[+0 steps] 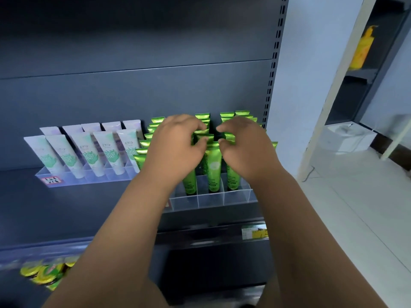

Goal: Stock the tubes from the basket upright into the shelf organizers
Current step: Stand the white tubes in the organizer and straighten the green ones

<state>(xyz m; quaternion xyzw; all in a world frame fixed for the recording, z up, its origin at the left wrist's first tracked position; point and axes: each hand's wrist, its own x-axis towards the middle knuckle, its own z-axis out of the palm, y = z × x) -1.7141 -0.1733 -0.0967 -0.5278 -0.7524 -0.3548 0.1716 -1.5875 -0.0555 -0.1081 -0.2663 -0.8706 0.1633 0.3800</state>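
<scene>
Both hands are up at the right-hand organizer on the dark grey metal shelf (pixel 66 203).

Left hand (pixel 175 150): fingers curled, with forefinger and thumb closed on the flat crimped top of one upright green tube (pixel 204 137) in the middle rows. It reads as a pinch.

Right hand (pixel 244 150): just beside the left, with a narrow gap between the two. Its fingers are curled over the neighbouring tube tops, thumb tip and forefinger tip a little apart. Cannot tell whether it grips anything.

The shiny green metallic plastic tubes (pixel 213 167) stand cap-down and crimp-up. They are packed in rows in the clear acrylic divided organizer (pixel 210 200), under and around both hands. The rows run from the shelf's back panel forward, and the front compartments hold nothing. The front tubes carry a pale round mark and dark lettering, too blurred to read.

To the left, well apart from the hands, pale white-and-lilac tubes with a green leaf print (pixel 89 152) lean back in two rows in a second clear acrylic organizer (pixel 89 177). Their short lettering is not legible. A red-bordered label with a black-and-white pattern (pixel 51 180) sits on its front left corner.

A yellow-and-white price tag (pixel 254 232) is on the shelf edge below the green tubes, with its print unreadable. Yellow-green round lids (pixel 42 272) show blurred on the lower shelf at the left.
</scene>
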